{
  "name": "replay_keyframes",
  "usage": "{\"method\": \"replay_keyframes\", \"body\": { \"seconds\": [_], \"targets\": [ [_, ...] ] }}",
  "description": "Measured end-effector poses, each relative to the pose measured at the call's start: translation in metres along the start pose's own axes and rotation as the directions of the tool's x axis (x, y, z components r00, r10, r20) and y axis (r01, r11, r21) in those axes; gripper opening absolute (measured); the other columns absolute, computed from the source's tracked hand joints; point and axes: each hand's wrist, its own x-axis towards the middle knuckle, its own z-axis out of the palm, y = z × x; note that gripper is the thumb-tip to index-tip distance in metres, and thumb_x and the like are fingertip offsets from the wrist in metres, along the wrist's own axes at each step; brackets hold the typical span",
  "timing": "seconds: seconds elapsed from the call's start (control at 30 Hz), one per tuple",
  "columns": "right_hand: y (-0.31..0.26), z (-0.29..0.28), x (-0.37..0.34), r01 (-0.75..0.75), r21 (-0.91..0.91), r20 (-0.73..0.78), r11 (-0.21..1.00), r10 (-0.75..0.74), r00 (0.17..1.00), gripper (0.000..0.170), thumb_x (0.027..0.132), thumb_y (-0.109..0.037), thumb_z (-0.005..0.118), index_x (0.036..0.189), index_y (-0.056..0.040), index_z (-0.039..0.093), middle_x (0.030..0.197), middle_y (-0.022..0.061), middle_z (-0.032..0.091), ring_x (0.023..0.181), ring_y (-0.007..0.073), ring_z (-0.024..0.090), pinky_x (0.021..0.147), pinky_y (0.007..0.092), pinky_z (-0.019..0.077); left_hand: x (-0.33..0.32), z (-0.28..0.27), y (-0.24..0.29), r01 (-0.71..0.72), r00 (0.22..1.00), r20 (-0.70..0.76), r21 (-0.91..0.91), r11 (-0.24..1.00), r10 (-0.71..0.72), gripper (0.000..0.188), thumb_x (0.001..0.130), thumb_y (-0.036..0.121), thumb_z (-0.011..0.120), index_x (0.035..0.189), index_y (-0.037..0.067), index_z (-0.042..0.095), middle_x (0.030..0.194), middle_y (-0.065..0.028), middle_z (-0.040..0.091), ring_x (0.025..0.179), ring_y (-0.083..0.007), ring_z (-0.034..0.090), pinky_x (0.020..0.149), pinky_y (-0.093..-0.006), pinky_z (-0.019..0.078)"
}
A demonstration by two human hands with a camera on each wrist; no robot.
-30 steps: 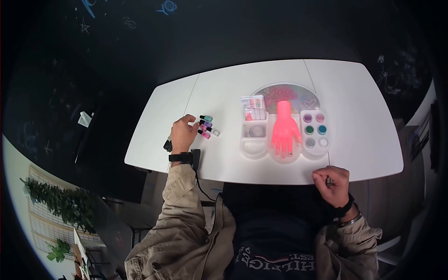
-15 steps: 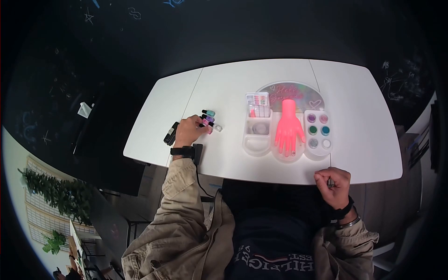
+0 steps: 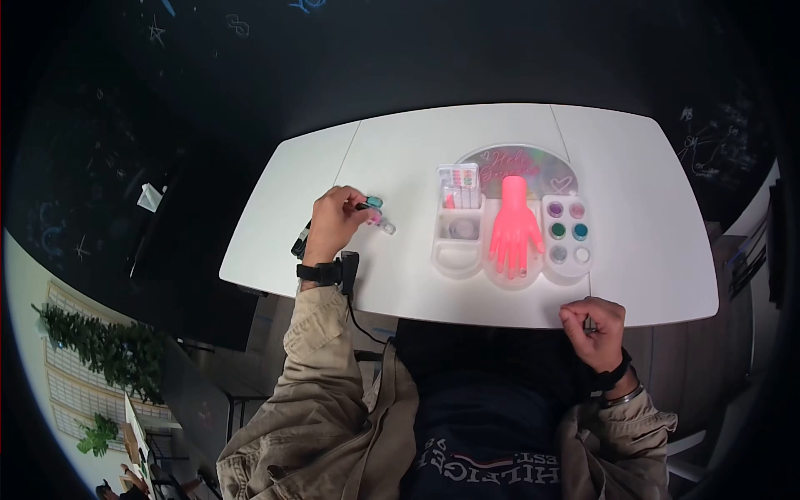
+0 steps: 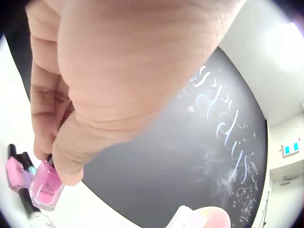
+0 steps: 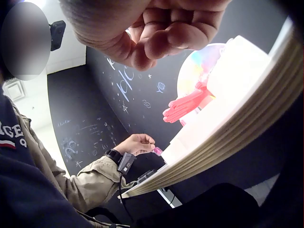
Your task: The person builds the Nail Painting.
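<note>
Left hand (image 3: 335,223), at left: thumb and fingertips grasp a pink bottle (image 4: 46,188) near other small bottles (image 3: 374,202). Right hand (image 3: 597,330), at right: fingers clenched, by the table's (image 3: 650,217) near edge.

Black chalk-marked wall (image 3: 433,58) behind the worktop (image 3: 400,158), greenery (image 3: 112,358) to its left, greyish floor (image 3: 654,367) below it

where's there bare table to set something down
The white table is bare between the polish bottles and the tray, and at its right end, beyond the tray. It's crowded around the left hand, with bottles on one side and a black item on the other.
</note>
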Motion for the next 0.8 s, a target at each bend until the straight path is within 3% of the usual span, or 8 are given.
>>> {"method": "replay_keyframes", "body": {
  "seconds": [0.07, 0.23, 0.43, 0.63, 0.8],
  "targets": [
    [0.000, 0.000, 0.000, -0.002, 0.001, 0.002, 1.000, 0.002, 1.000, 0.005, 0.091, -0.001, 0.084, 0.090, -0.0007, 0.079, 0.066, 0.0040, 0.065, 0.054, 0.0114, 0.060, 0.053, 0.0266, 0.0449, 0.000, 0.002, 0.023, -0.077, 0.997, -0.005, -0.143, 0.987, 0.077, 0.026, 0.082, 0.004, 0.093, 0.103, 0.001, 0.079, 0.095, -0.0085, 0.075, 0.077, -0.0174, 0.073, 0.073, -0.0310, 0.0600],
    [0.001, 0.000, 0.000, -0.011, 0.005, 0.012, 1.000, 0.011, 1.000, 0.005, 0.091, -0.001, 0.084, 0.090, -0.0011, 0.079, 0.065, 0.0037, 0.064, 0.054, 0.0116, 0.059, 0.054, 0.0272, 0.0447, -0.011, 0.018, 0.079, -0.258, 0.942, 0.158, -0.225, 0.940, 0.296, 0.023, 0.087, 0.002, 0.092, 0.104, 0.001, 0.076, 0.101, -0.0062, 0.075, 0.088, -0.0129, 0.076, 0.077, -0.0266, 0.0628],
    [0.000, -0.001, -0.001, -0.021, 0.010, 0.002, 1.000, 0.021, 1.000, 0.005, 0.092, -0.001, 0.084, 0.090, -0.0012, 0.079, 0.065, 0.0037, 0.064, 0.053, 0.0116, 0.059, 0.054, 0.0276, 0.0447, -0.023, 0.049, 0.099, -0.271, 0.884, 0.310, -0.269, 0.924, 0.350, 0.024, 0.085, 0.006, 0.093, 0.103, 0.002, 0.077, 0.095, -0.0069, 0.075, 0.082, -0.0173, 0.073, 0.076, -0.0304, 0.0592],
    [0.001, -0.001, 0.000, -0.007, -0.009, 0.000, 1.000, 0.007, 1.000, 0.005, 0.091, 0.000, 0.084, 0.091, -0.0013, 0.079, 0.064, 0.0035, 0.064, 0.053, 0.0116, 0.059, 0.053, 0.0276, 0.0445, -0.023, 0.055, 0.095, -0.287, 0.874, 0.348, -0.194, 0.938, 0.340, 0.026, 0.082, 0.002, 0.089, 0.103, 0.001, 0.075, 0.096, -0.0121, 0.072, 0.082, -0.0242, 0.074, 0.076, -0.0351, 0.0616],
    [0.003, -0.001, -0.001, -0.016, -0.001, 0.003, 1.000, 0.016, 1.000, 0.005, 0.091, -0.001, 0.084, 0.091, -0.0014, 0.078, 0.064, 0.0030, 0.063, 0.054, 0.0114, 0.059, 0.054, 0.0273, 0.0445, -0.022, 0.058, 0.091, -0.294, 0.870, 0.357, -0.180, 0.938, 0.341, 0.028, 0.083, 0.004, 0.090, 0.106, 0.002, 0.075, 0.095, -0.0109, 0.072, 0.081, -0.0227, 0.074, 0.074, -0.0342, 0.0602]
  ]
}}
